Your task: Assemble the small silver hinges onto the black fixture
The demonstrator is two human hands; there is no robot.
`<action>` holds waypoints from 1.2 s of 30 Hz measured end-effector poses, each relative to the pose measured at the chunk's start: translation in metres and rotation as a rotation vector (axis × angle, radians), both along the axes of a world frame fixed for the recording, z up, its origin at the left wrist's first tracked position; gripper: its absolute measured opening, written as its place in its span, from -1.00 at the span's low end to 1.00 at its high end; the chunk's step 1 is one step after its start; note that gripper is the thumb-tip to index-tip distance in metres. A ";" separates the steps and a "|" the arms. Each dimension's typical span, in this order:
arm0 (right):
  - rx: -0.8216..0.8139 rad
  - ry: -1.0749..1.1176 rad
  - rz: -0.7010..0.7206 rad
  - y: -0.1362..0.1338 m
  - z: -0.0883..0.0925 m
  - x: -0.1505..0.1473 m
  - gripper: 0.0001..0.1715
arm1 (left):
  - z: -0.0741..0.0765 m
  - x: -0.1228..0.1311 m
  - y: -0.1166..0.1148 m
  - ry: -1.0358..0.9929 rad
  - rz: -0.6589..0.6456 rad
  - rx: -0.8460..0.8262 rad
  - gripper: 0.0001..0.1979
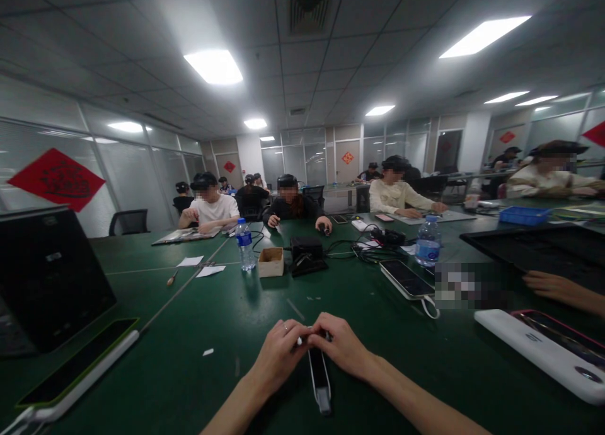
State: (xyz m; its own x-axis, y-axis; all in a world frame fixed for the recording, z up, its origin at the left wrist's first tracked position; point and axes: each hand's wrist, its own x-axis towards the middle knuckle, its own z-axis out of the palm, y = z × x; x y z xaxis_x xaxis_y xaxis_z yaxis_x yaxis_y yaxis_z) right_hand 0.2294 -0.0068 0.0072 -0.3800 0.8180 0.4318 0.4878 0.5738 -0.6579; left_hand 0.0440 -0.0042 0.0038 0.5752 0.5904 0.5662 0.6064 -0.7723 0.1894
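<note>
Both of my hands meet over the green table [198,334], close to its near edge. My left hand [285,347] has its fingers pressed together around something small and whitish, too small to name. Against it, my right hand [336,342] is closed too, its fingertips bent over the same spot; what they hold is hidden. Below the fingers lies a narrow, white-edged dark device [320,378] with a grey end toward me. Its far end is covered by my hands.
Ahead stand a bottle [245,246], an open cardboard box [271,262] and a black case [306,256]. At right are a phone [407,278], another bottle [428,243] and a white device [539,353]. A black monitor [57,277] stands left. Several people sit beyond.
</note>
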 end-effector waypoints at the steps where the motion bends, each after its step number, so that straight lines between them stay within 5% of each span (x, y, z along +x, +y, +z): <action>1: 0.021 -0.033 -0.006 0.001 0.000 0.002 -0.82 | 0.001 0.000 0.000 -0.004 0.014 -0.009 -0.90; 3: 0.058 -0.096 -0.045 0.006 -0.002 0.008 -0.75 | 0.002 -0.002 0.002 -0.015 0.069 -0.049 -0.90; 7: 0.018 -0.126 -0.235 0.025 -0.012 0.028 -0.28 | 0.005 -0.008 0.007 -0.019 0.185 -0.165 -0.80; 11: -0.060 -0.114 -0.401 0.044 -0.025 0.047 -0.14 | 0.005 -0.012 0.013 0.013 0.269 -0.221 -0.67; 17: 0.032 -0.204 -0.278 0.046 -0.023 0.041 -0.13 | 0.001 -0.013 0.017 0.022 0.178 -0.287 -0.79; 26: 0.018 -0.238 -0.142 0.032 -0.015 0.036 -0.68 | 0.000 -0.010 0.017 -0.092 0.198 -0.424 -0.90; 36: 0.016 -0.209 0.007 0.028 -0.016 0.040 -0.81 | 0.004 -0.008 0.017 -0.153 0.235 -0.524 -0.83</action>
State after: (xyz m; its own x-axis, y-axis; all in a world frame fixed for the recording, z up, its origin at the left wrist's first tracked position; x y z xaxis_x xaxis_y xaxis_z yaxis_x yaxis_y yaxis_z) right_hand 0.2695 0.0214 -0.0086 -0.4683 0.8086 0.3561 0.6089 0.5874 -0.5331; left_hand 0.0357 0.0126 0.0074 0.3297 0.9153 0.2312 0.6855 -0.4005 0.6080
